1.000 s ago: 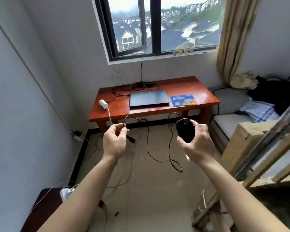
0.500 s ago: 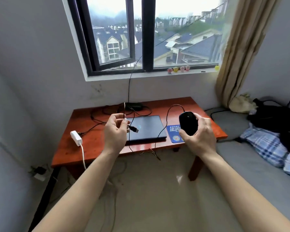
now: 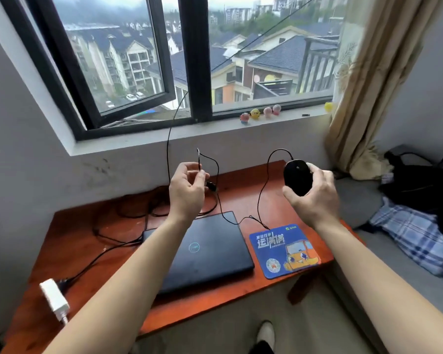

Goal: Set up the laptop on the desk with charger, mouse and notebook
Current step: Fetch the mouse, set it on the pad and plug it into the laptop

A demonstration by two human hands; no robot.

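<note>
right hand (image 3: 313, 198) raised over desk (image 3: 243, 185), gripping mouse (image 3: 297, 180); left hand (image 3: 188, 190) pinching mouse cable (image 3: 216, 172).

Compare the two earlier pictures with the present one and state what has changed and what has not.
The person has walked up to the desk, so both hands now hang above it instead of over the floor. The right hand keeps holding the mouse and the left hand keeps pinching its cable; nothing was let go. The closed laptop, mouse pad and white charger lie where they were.

Bare forearms (image 3: 128, 284), sleeveless, and a white shoe (image 3: 265, 332).
</note>
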